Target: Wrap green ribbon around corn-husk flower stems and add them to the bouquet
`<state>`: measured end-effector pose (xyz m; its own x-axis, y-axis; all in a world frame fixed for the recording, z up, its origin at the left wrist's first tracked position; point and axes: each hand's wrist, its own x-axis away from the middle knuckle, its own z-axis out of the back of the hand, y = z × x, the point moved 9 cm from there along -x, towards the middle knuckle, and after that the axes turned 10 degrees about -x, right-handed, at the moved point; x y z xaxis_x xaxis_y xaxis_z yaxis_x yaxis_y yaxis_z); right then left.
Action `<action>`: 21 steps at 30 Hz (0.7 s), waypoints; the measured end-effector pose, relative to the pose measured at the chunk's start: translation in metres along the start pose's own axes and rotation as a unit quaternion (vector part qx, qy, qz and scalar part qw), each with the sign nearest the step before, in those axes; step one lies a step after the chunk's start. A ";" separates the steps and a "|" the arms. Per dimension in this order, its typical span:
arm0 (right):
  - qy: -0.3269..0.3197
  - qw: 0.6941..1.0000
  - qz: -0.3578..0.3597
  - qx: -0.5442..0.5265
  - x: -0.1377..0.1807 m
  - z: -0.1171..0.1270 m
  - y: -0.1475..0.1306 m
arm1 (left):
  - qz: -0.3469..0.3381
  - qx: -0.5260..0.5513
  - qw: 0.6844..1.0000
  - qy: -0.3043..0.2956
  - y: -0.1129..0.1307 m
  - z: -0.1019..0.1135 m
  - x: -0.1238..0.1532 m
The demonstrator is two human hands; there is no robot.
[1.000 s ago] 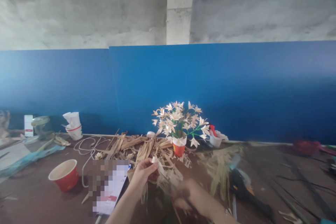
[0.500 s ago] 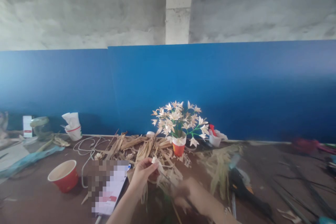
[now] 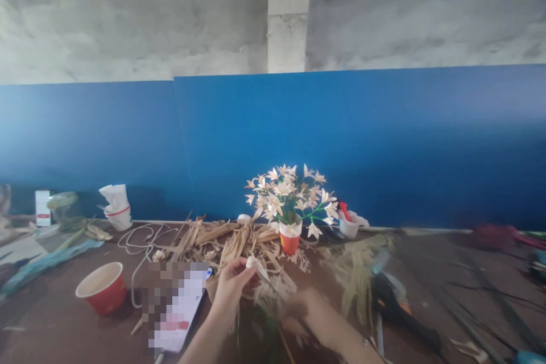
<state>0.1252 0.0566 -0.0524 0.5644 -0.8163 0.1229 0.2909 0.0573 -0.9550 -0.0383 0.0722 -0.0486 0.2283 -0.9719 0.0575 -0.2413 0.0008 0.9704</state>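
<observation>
My left hand (image 3: 230, 284) is closed, pinching a small white strip (image 3: 252, 263), curled at its top, between thumb and fingertips. My right hand (image 3: 309, 315) is blurred, its fingers curled around a thin dark tool (image 3: 273, 290). The tool slants up towards the white strip; its kind is too smeared to tell. Shredded pale husk (image 3: 277, 287) lies just behind and below the hands. Beyond it, pale artificial flowers (image 3: 284, 189) on green stems stand in a red and white paper cup (image 3: 290, 242).
Dry husks (image 3: 232, 244) spread behind my hands. To the left are a phone (image 3: 181, 313), a red paper bowl (image 3: 101, 289) and a white cable (image 3: 147, 247). On the right lie greenish fibres (image 3: 358, 278) and a black glue gun (image 3: 398, 307). A blue partition (image 3: 341, 136) borders the table.
Both hands stay nearly in place, the left still pinching the white strip. The view has shifted very slightly.
</observation>
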 end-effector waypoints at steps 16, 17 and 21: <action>0.029 0.999 0.038 0.002 0.001 0.005 -0.007 | 0.032 0.050 0.998 0.004 -0.005 -0.011 0.012; 0.031 0.999 0.035 0.000 0.001 0.005 -0.007 | 0.036 0.053 0.998 0.007 -0.006 -0.011 0.013; 0.052 0.998 0.032 -0.021 0.004 0.008 -0.007 | 0.052 0.067 0.996 -0.002 -0.011 -0.013 0.011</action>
<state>0.1319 0.0575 -0.0431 0.4971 -0.8670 0.0353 0.2230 0.0883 -0.9708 -0.0212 0.0645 -0.0559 0.1920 -0.9690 0.1552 -0.3879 0.0704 0.9190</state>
